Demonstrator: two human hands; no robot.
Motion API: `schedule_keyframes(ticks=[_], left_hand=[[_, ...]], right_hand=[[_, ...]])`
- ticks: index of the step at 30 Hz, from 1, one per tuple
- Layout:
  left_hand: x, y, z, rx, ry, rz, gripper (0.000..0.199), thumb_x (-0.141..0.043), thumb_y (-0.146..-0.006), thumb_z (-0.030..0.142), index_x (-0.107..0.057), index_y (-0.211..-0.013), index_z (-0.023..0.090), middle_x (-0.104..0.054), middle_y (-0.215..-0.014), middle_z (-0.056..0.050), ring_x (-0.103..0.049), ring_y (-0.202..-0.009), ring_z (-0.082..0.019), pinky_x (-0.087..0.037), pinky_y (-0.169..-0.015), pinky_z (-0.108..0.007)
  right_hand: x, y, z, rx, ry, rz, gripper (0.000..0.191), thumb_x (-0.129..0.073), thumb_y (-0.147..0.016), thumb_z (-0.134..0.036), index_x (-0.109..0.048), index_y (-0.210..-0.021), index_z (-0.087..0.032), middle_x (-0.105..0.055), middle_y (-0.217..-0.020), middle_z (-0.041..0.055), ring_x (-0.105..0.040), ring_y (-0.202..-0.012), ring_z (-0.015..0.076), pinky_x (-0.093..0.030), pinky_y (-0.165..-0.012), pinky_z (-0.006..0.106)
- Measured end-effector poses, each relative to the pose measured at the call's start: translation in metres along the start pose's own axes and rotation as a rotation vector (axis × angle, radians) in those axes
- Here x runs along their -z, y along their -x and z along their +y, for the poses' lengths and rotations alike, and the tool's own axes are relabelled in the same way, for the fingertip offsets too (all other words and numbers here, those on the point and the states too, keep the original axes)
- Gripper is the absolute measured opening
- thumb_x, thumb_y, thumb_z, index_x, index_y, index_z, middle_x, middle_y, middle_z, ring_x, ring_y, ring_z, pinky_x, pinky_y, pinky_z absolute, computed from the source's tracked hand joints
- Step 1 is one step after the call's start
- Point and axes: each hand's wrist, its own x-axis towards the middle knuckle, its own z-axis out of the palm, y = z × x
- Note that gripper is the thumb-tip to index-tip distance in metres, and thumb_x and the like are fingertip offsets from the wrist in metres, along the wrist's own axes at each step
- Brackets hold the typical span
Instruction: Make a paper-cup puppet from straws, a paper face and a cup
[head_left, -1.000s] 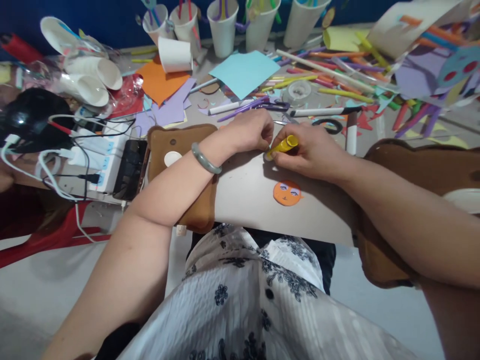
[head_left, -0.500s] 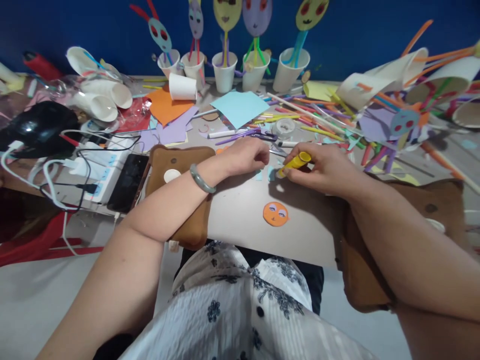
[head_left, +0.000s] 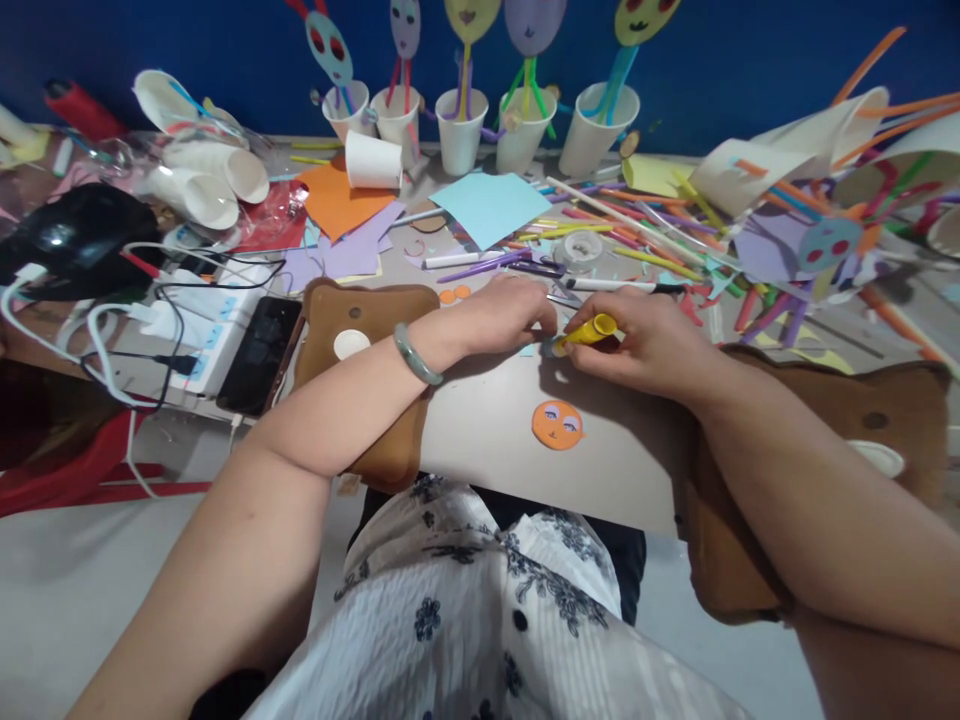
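My right hand [head_left: 637, 335] is closed on a yellow glue stick [head_left: 591, 330], tilted with its lower end over a small light blue paper piece near the tabletop. My left hand [head_left: 517, 312], a bracelet on its wrist, is beside that end; its fingers are curled together, and what they hold, if anything, is hidden. Nearer my body, an orange paper face [head_left: 557, 426] with eyes, nose and mouth lies flat on the table [head_left: 480, 440]. Two small orange discs [head_left: 454, 296] lie behind my left wrist.
Brown padded rests [head_left: 367, 400] lie under both forearms. Behind my hands are pens, scissors, a tape roll [head_left: 582, 250], coloured paper and pipe cleaners. Cups with paper-faced figures [head_left: 460, 130] line the back. A phone [head_left: 262, 355] and power strip [head_left: 217, 335] sit left.
My left hand has moved right, closer to the glue stick and the blue piece. The glue stick has shifted slightly in my right hand. The whole view has also shifted a little.
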Motion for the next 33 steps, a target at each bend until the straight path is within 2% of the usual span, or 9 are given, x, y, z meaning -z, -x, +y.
schedule_keyframes(ticks=[10, 19, 22, 27, 30, 33], left_hand=[[0.001, 0.003, 0.001, 0.017, -0.027, -0.024, 0.030, -0.053, -0.085, 0.015, -0.079, -0.098, 0.023, -0.070, -0.102, -0.009, -0.059, -0.100, -0.023, -0.037, -0.088, -0.036], [0.008, 0.011, 0.014, 0.019, -0.099, -0.032, 0.028, -0.051, -0.087, 0.014, -0.078, -0.086, 0.023, -0.066, -0.096, -0.007, -0.057, -0.099, -0.023, -0.032, -0.095, -0.040], [0.007, 0.012, 0.013, 0.015, -0.096, -0.029, 0.026, -0.052, -0.088, 0.016, -0.077, -0.086, 0.022, -0.066, -0.097, -0.007, -0.057, -0.101, -0.023, -0.032, -0.096, -0.040], [0.005, 0.010, 0.009, 0.004, -0.084, -0.040, 0.024, -0.052, -0.087, 0.017, -0.076, -0.084, 0.020, -0.066, -0.098, -0.009, -0.055, -0.097, -0.022, -0.032, -0.092, -0.038], [0.004, 0.010, 0.007, -0.019, -0.081, -0.030, 0.024, -0.051, -0.089, 0.019, -0.075, -0.084, 0.020, -0.066, -0.097, -0.009, -0.054, -0.096, -0.021, -0.033, -0.090, -0.037], [0.004, 0.011, 0.007, -0.035, -0.094, -0.037, 0.026, -0.050, -0.089, 0.018, -0.076, -0.088, 0.021, -0.066, -0.099, -0.008, -0.054, -0.100, -0.022, -0.033, -0.091, -0.037]], right_hand=[[-0.007, 0.000, 0.004, -0.004, 0.021, -0.057, 0.008, -0.064, -0.076, -0.032, -0.062, -0.082, -0.028, -0.065, -0.072, 0.0057, -0.060, -0.072, 0.0289, -0.045, -0.066, 0.039], [-0.007, 0.000, 0.001, 0.007, 0.011, -0.076, 0.005, -0.064, -0.074, -0.030, -0.061, -0.077, -0.027, -0.065, -0.068, 0.0044, -0.060, -0.068, 0.0267, -0.045, -0.063, 0.038], [-0.003, 0.000, 0.000, -0.024, -0.062, -0.045, 0.005, -0.064, -0.073, -0.029, -0.060, -0.075, -0.027, -0.067, -0.068, 0.0027, -0.062, -0.066, 0.0252, -0.046, -0.063, 0.037], [0.005, 0.002, 0.001, -0.080, -0.135, 0.103, 0.006, -0.065, -0.073, -0.028, -0.060, -0.075, -0.028, -0.065, -0.063, 0.0012, -0.060, -0.060, 0.0234, -0.044, -0.058, 0.036], [0.004, 0.003, 0.001, -0.042, -0.147, 0.093, 0.007, -0.066, -0.072, -0.027, -0.059, -0.075, -0.028, -0.063, -0.060, 0.0003, -0.058, -0.057, 0.0225, -0.045, -0.058, 0.036], [0.000, 0.003, 0.000, -0.041, -0.101, 0.047, 0.004, -0.064, -0.076, -0.030, -0.061, -0.077, -0.028, -0.066, -0.066, 0.0034, -0.060, -0.065, 0.0259, -0.045, -0.064, 0.038]])
